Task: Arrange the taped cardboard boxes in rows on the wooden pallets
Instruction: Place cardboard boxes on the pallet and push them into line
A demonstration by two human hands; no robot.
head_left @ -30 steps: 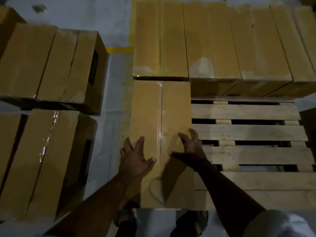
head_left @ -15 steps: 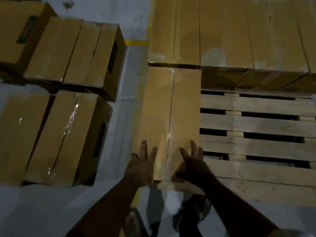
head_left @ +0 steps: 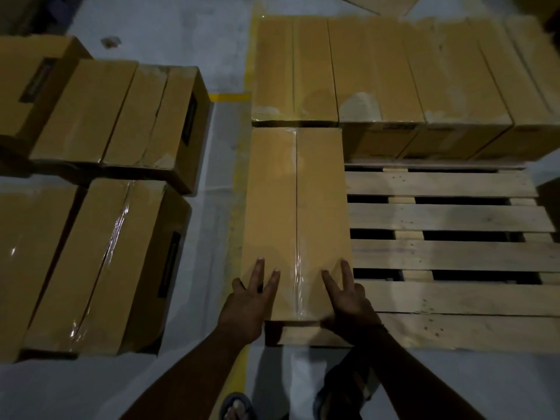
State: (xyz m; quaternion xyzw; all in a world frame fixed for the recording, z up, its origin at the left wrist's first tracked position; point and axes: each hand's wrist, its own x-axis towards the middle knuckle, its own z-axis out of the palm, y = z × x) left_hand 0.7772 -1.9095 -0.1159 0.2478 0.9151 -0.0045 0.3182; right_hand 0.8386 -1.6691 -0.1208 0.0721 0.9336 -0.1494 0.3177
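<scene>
Plainly, no writing can be read: the dark rectangular labels point(head_left: 169, 265) on the ends of the brown cardboard boxes on the grey floor point(head_left: 100, 262) are too dim and small to make out. The long brown cardboard box sealed with clear tape along its middle seam point(head_left: 297, 207) lies flat at the left edge of the pale wooden slatted pallet point(head_left: 448, 219), its far end touching the row of taped brown boxes point(head_left: 394, 74) that fills the pallet's back. The left hand point(head_left: 247, 304) and the right hand point(head_left: 348, 301) press on the box's near end, fingers spread apart and flat on the top, palms at the near corners; neither is closed around anything. Compared with half a second ago, the box sits tighter against the back row, and the hands, which then had all their fingers laid on the top, now show only two fingers each on it. A yellow painted line point(head_left: 242, 165) runs beside the pallet's left side.
</scene>
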